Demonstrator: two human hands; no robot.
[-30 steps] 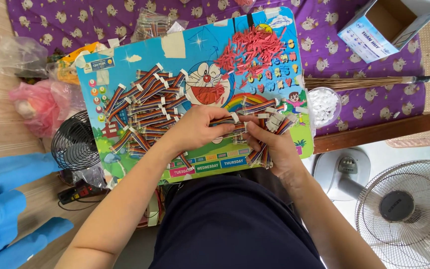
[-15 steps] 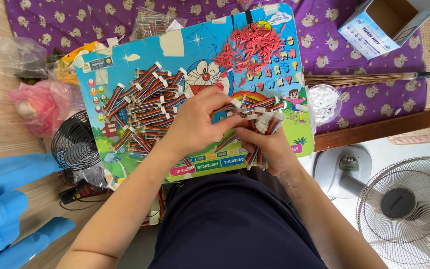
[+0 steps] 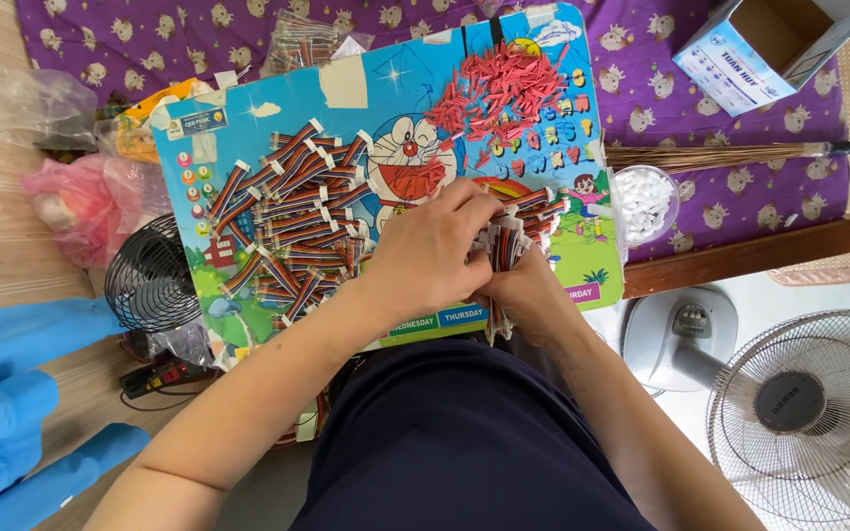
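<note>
Striped strips [image 3: 510, 241] bunched, seemingly pinched between both hands' grip.

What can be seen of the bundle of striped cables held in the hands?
The bundle of striped cables is a fan of short flat ribbon pieces, banded dark and reddish, with white connector ends. It stands roughly upright over the colourful cartoon board, near its right edge. The right hand grips it from below; the left hand covers its left side. Its lower part is hidden.
</note>
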